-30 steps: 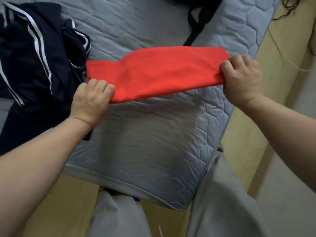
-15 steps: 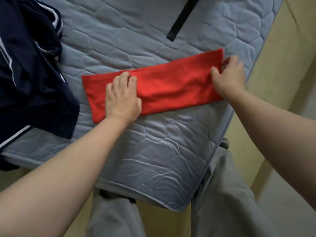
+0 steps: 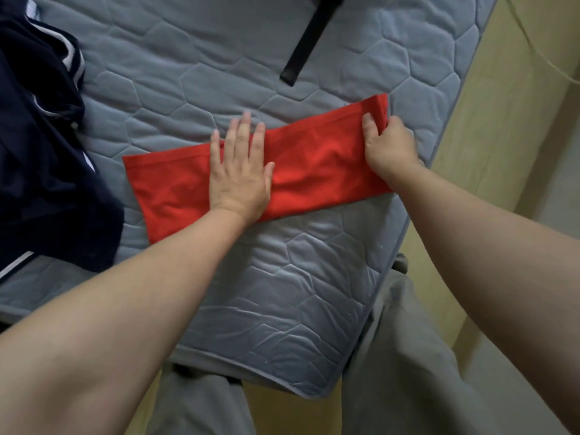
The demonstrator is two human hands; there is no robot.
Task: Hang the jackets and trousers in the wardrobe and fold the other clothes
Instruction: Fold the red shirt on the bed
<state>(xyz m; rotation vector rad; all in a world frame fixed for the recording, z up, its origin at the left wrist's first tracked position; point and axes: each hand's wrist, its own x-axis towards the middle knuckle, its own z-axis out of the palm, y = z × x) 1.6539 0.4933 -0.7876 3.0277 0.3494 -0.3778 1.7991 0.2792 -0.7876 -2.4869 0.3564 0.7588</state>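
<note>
**Red garment: fold the end over**

The red garment (image 3: 314,164) lies as a long folded strip across the mattress (image 3: 282,293), its right end near the mattress's right edge. The left hand (image 3: 238,180) lies flat on the strip's middle, fingers straight. It has no grip and only presses. The right hand (image 3: 389,146) has its grip closed on the strip's right end: thumb & fingers pinch the hem, which stands a bit off the mattress.

Step in hand, as I read it: bring the right end over to the left. To do it well:
- Use the left palm as anchor & crease line.
- Lift the right end low & carry it across w/ the long edges matched.
- Lay it on the left end, then smooth outward.
- Don't tug, or the layers underneath may slip; the cloth looks a bit wrinkled by the palm.

Count:
- 1 red garment.
- 1 navy heap (image 3: 40,152) w/ white stripes, just beside the strip's left end. No. of pcs in it: can't tell.
- 1 black strap (image 3: 307,48) at the top.
- 2 hands, both on the red.
</note>
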